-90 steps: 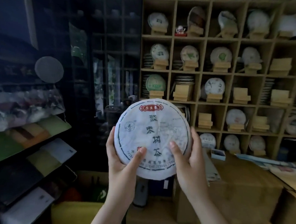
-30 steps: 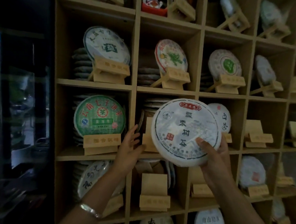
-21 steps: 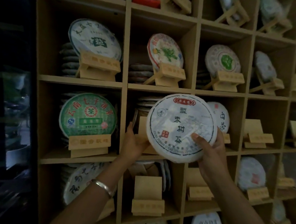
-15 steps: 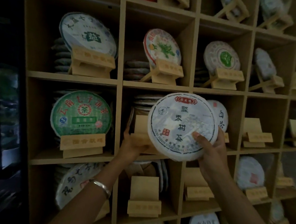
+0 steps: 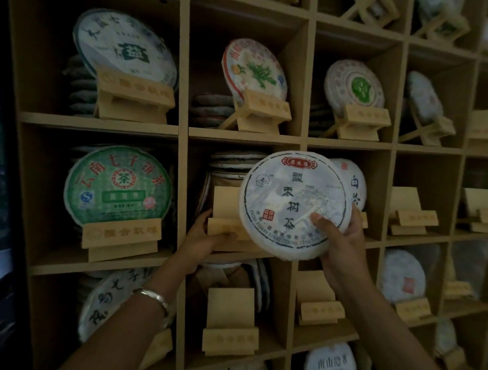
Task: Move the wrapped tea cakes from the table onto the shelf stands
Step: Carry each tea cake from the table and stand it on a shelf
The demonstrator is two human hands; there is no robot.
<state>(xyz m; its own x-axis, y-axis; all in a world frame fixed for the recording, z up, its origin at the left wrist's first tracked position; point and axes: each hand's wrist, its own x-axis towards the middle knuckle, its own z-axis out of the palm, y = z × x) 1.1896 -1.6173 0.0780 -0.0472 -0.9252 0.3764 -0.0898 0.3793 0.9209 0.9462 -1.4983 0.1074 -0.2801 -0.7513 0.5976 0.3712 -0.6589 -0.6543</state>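
A round white wrapped tea cake [image 5: 288,201] with dark characters and a red label is held upright in front of the middle shelf row. My right hand [image 5: 340,238] grips its lower right edge, thumb on the face. My left hand [image 5: 203,239] holds the front of an empty wooden stand [image 5: 226,212] in the middle cubby; the cake partly hides that stand. The cake is in the air, just right of the stand, overlapping the cubby divider.
The wooden shelf grid [image 5: 183,130] fills the view. A green wrapped cake [image 5: 117,186] sits on a stand to the left. More cakes on stands fill the row above. Empty stands [image 5: 411,213] sit in cubbies to the right and below [image 5: 230,322].
I walked up to the shelf with the cake. My left hand let go of it and took hold of the empty stand; my right hand brought the cake closer to that cubby.
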